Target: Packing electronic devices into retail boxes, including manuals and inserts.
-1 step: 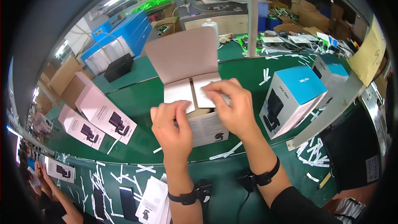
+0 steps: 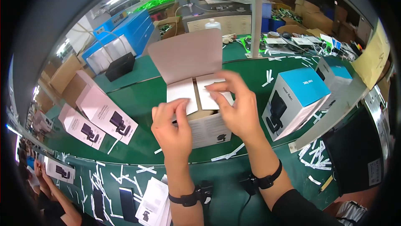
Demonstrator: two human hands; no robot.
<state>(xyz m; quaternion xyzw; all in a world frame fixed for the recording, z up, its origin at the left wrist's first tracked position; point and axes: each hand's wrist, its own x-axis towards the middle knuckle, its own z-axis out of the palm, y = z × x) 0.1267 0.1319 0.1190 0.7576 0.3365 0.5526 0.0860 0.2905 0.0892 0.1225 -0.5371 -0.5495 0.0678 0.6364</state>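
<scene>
A carton (image 2: 211, 136) with printed sides stands in front of me on the green bench. Its tall lid (image 2: 188, 54) is raised at the back, and two white inner flaps lie folded inward with a narrow gap between them. My left hand (image 2: 172, 121) is closed, thumb against forefinger, at the front edge of the left flap (image 2: 179, 92). Over the right flap (image 2: 206, 100), my right hand (image 2: 238, 102) bends thumb and forefinger in a pinch on it. The carton's contents are mostly hidden; a brownish cardboard piece shows under the flaps.
Right of the carton stands a closed blue-topped box (image 2: 294, 100), with another behind it. Two open pinkish boxes (image 2: 108, 109) stand left. Nearer lie paper leaflets (image 2: 154, 203), a dark flat object (image 2: 128, 203) and scattered white strips. At far left are another person's hands (image 2: 41, 171).
My right hand's outer fingers have lifted slightly and are blurred. Both hands stay at the flaps, and the carton is nearly where it was.
</scene>
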